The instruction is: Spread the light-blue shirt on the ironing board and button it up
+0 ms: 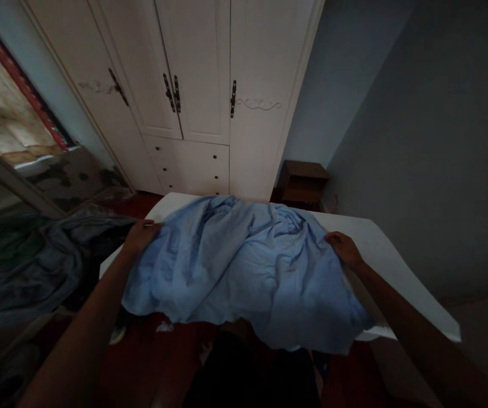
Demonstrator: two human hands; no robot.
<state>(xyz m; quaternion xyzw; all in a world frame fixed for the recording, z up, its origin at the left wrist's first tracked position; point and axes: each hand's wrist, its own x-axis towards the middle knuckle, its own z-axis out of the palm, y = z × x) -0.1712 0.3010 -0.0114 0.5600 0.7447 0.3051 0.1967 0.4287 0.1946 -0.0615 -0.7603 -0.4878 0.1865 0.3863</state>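
Blue garment [235, 260] rumpled across the white table [383, 255], near edge drooping over the table's front. Left hand [143, 233] pinching the cloth's left edge, over the table's left end. Right hand [346, 248] gripping its right edge, right of the table's middle. Wardrobe [201, 68] stands behind the table; brown cabinet [307, 170] also behind the table, toward its right. Dark clothes [56, 260] heaped left of the table.

Dim light in here, and a tall white wardrobe [203, 51] dominates the back, brown cabinet [307, 169] beside it, grey wall [448, 147] right, patterned curtain [8, 105] left, red floor [141, 362] below!
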